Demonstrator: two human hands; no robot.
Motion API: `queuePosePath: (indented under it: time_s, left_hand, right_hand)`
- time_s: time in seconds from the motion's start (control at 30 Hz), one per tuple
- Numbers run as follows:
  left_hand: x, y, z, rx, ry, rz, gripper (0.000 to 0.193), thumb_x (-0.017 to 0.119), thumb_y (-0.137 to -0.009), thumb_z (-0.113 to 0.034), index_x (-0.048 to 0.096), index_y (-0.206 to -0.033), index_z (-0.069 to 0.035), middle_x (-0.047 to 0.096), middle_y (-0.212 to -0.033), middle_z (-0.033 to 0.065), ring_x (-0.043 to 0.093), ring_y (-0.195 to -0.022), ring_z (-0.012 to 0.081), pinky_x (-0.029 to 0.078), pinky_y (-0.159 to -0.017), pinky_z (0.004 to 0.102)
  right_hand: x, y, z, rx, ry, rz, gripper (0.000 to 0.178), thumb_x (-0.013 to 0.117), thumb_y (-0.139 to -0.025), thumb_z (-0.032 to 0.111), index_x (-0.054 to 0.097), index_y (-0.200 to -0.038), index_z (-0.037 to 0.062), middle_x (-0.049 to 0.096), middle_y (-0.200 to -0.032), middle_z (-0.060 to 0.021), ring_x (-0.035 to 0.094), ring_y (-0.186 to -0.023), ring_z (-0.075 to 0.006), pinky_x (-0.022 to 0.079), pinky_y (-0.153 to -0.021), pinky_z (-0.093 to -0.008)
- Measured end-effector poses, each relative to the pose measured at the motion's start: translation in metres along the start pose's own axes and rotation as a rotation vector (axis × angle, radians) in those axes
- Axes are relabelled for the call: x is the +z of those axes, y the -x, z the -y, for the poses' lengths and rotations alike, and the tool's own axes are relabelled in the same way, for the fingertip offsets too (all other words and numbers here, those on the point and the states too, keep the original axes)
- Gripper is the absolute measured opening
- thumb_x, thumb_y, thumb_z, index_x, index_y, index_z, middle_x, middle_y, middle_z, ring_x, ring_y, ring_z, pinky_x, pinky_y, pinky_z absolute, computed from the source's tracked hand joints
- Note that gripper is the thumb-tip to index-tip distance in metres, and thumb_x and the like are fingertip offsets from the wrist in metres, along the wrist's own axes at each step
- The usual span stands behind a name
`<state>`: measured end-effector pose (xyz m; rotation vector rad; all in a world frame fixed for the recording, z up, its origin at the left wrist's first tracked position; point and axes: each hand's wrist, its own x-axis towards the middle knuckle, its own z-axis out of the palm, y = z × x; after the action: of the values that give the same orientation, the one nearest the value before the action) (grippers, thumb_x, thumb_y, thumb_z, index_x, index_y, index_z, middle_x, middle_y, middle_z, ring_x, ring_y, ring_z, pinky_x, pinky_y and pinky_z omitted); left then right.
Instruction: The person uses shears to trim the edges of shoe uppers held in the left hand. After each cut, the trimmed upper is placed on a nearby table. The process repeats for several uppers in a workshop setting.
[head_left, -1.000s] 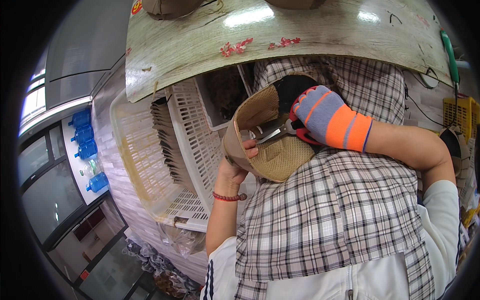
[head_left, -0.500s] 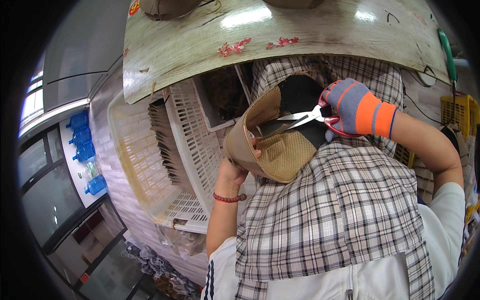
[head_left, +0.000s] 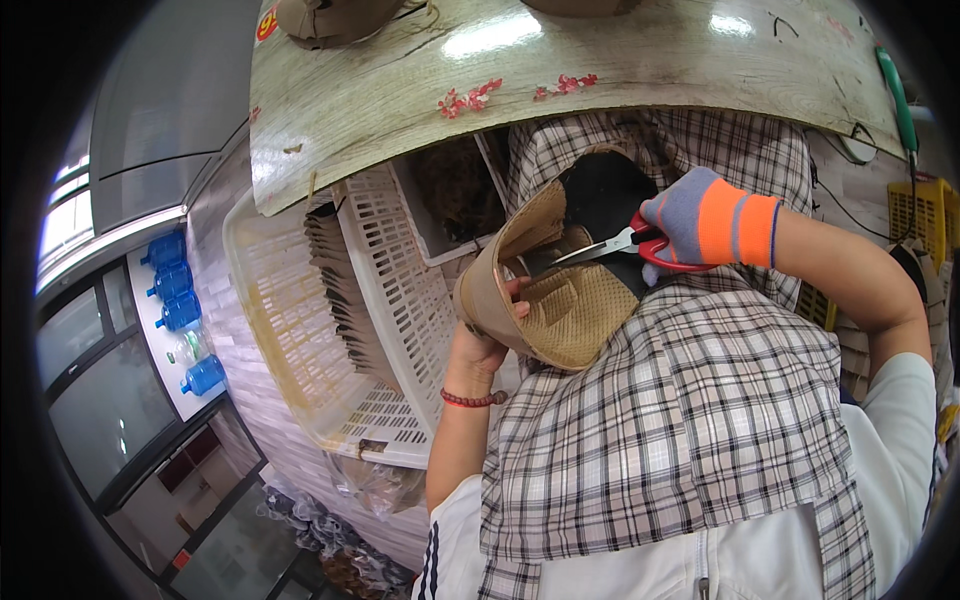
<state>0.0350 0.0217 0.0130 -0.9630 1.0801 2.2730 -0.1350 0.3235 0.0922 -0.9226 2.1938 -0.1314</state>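
Note:
A tan cap (head_left: 585, 315) lies over my lap with its inside facing up, showing a textured lining and a black part at its far side. My bare left hand (head_left: 487, 335), a red bead bracelet at the wrist, grips the cap's left side, with fingertips curled over inside. My right hand (head_left: 695, 220), in a grey and orange glove, is closed round red-handled scissors (head_left: 598, 250). Their blades are together and point left into the cap, by a dark strip near my left fingers. Whether the tips touch that strip, I cannot tell.
A wood-patterned table (head_left: 370, 120) crosses ahead, with tan caps (head_left: 335, 22) at its far edge. White plastic baskets (head_left: 400, 290) stand left, one with a stack of brown pieces (head_left: 340, 285). A bin (head_left: 455, 190) of dark scraps and a yellow crate (head_left: 920, 215) flank my lap.
The scissor blades, spread apart before, have come together inside the cap. My gloved hand has tilted slightly, while my left hand keeps its grip. The whole view has shifted a little.

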Motion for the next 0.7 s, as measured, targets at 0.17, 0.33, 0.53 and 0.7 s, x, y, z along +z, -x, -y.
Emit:
queuePosePath:
  time_s: [0.17, 0.33, 0.53, 0.7]
  left_hand:
    - [0.0, -0.003, -0.001, -0.011, 0.025, 0.01, 0.044, 0.079, -0.071, 0.01, 0.069, -0.113, 0.002, 0.067, -0.118, 0.0131, 0.065, -0.105, 0.0246, 0.057, -0.091, 0.038]
    - [0.001, -0.003, 0.001, -0.007, 0.021, 0.035, 0.042, 0.078, -0.073, 0.011, 0.069, -0.113, 0.002, 0.068, -0.117, 0.0129, 0.065, -0.105, 0.0245, 0.057, -0.091, 0.0379]
    - [-0.002, -0.004, 0.002, -0.02, 0.047, 0.054, 0.043, 0.076, -0.074, 0.013, 0.068, -0.114, 0.002, 0.069, -0.116, 0.0129, 0.065, -0.105, 0.0252, 0.057, -0.091, 0.0376]
    - [-0.01, -0.005, 0.007, -0.002, 0.071, 0.004, 0.045, 0.075, -0.073, 0.014, 0.067, -0.115, 0.001, 0.069, -0.114, 0.0122, 0.066, -0.103, 0.0256, 0.057, -0.09, 0.0378]
  right_hand:
    - [0.007, 0.002, -0.001, -0.174, 0.017, -0.236, 0.08, 0.078, -0.059, 0.073, 0.071, -0.099, 0.0036, 0.07, -0.077, -0.0135, 0.069, -0.082, -0.0315, 0.055, -0.072, -0.0394]
    - [0.006, -0.014, 0.017, -0.142, -0.043, -0.097, 0.065, 0.077, -0.068, 0.065, 0.072, -0.095, 0.0061, 0.072, -0.078, -0.0117, 0.071, -0.074, -0.0303, 0.056, -0.065, -0.0376]
    - [-0.013, -0.011, 0.027, -0.094, 0.004, 0.047, 0.068, 0.073, -0.07, 0.07, 0.073, -0.096, 0.0063, 0.072, -0.075, -0.0119, 0.071, -0.072, -0.0314, 0.056, -0.064, -0.0381]
    - [-0.007, -0.014, 0.029, -0.169, 0.001, -0.04, 0.079, 0.075, -0.063, 0.076, 0.072, -0.092, 0.0028, 0.07, -0.073, -0.0139, 0.07, -0.068, -0.0323, 0.056, -0.062, -0.0391]
